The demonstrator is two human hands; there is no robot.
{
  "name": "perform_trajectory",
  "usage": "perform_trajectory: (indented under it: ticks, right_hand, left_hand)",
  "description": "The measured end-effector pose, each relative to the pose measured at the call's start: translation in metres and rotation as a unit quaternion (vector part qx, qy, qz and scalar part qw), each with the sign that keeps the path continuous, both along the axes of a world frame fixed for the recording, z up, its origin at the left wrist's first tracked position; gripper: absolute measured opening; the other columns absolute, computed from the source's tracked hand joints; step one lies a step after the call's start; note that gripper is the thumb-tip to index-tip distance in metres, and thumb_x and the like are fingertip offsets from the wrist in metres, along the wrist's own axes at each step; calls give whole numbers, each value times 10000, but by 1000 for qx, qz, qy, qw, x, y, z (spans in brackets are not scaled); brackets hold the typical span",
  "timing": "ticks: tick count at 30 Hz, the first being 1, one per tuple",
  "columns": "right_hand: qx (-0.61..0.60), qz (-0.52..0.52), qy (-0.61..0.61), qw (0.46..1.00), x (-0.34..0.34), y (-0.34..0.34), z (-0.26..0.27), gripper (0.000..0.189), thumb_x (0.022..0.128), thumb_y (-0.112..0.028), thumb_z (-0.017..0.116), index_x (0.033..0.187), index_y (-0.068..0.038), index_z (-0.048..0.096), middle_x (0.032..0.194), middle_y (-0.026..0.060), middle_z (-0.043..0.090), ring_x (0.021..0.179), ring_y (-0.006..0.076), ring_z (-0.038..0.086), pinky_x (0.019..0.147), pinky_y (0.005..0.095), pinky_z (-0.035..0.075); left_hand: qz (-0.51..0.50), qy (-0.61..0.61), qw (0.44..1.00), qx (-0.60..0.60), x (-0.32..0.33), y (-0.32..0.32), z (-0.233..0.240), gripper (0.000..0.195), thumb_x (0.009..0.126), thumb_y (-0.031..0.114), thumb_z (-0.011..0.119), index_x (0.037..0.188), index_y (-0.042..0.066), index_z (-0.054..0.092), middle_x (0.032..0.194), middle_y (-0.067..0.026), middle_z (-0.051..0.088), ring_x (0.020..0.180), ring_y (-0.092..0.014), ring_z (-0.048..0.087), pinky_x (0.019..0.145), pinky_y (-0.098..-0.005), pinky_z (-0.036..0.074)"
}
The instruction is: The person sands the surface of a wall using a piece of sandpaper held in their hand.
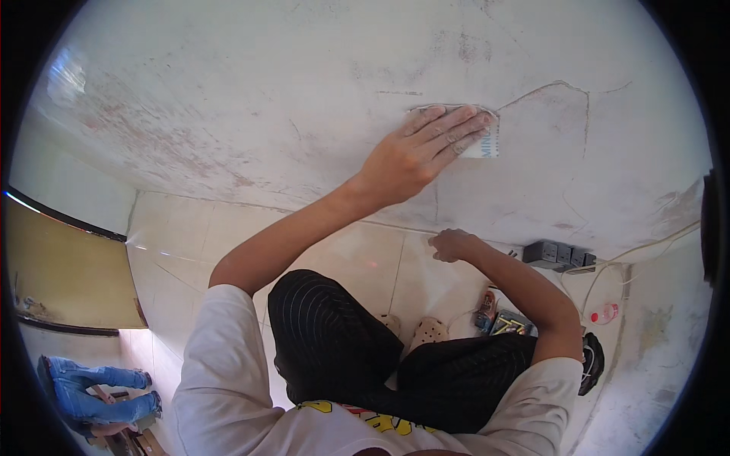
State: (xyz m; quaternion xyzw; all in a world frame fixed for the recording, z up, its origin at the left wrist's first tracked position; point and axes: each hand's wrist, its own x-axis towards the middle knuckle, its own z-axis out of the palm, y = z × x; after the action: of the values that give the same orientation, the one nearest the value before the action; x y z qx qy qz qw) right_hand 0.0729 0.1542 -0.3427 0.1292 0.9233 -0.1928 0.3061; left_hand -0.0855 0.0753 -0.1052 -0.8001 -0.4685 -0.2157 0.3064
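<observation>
My left hand (419,148) presses a sheet of what looks like sandpaper (480,149) flat against the white plastered wall (319,74). Its pale printed backing faces me, and dust whitens the fingers. From the sheet's right corner a thin crack (542,90) runs up the wall and then bends down. Dark scuffs and rough patches mark the plaster to the left. Lower, my right hand (454,245) hangs just above the tiled floor (365,256) near the wall's foot. Its fingers are loosely curled; the palm is hidden, and no held thing shows.
Black socket boxes (559,255) with a pale cable (644,245) sit at the wall's foot. Beyond my right knee are a tray of small items (511,324) and a plastic bottle (604,314). A person in jeans (97,387) is beyond a doorway at far left.
</observation>
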Motion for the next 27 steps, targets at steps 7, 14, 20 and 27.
perform_trajectory:
  ticks: [7, 14, 20, 27]
  right_hand:
    - [-50, 19, -41, 998, 18, 11, -20, 574, 869, -406, 660, 1314, -58, 560, 1245, 215, 622, 1162, 372, 594, 966, 485, 483]
    - [-499, 12, 67, 864, -29, -23, 136, 895, 854, -594, 658, 1487, -39, 354, 1396, 173, 511, 1203, 274, 546, 1041, 418, 410]
    - [-588, -191, 208, 758, -43, -63, 226, 774, 942, -537, 590, 1443, 17, 387, 1327, 162, 549, 1180, 231, 554, 1047, 366, 399]
    - [-386, -196, 373, 821, -38, -92, 267, 501, 1025, -354, 503, 1319, 50, 539, 1321, 146, 586, 1227, 242, 551, 1064, 381, 411]
  left_hand:
    - [63, -146, 911, -380, -13, -69, 9, 399, 935, 101, 536, 1332, 68, 551, 1235, -156, 629, 1141, -324, 587, 934, -405, 472]
    - [102, -487, 818, -289, -16, -146, 42, 234, 997, 179, 553, 1090, -8, 657, 875, -146, 659, 725, -205, 624, 690, -306, 475]
    - [53, -634, 699, -326, -27, -158, 38, 257, 992, 213, 551, 1034, -32, 619, 795, -164, 614, 703, -158, 517, 692, -329, 464]
    - [100, -615, 725, -294, -25, -155, 51, 219, 989, 152, 578, 1158, 13, 585, 1004, -104, 674, 977, -145, 646, 777, -310, 513]
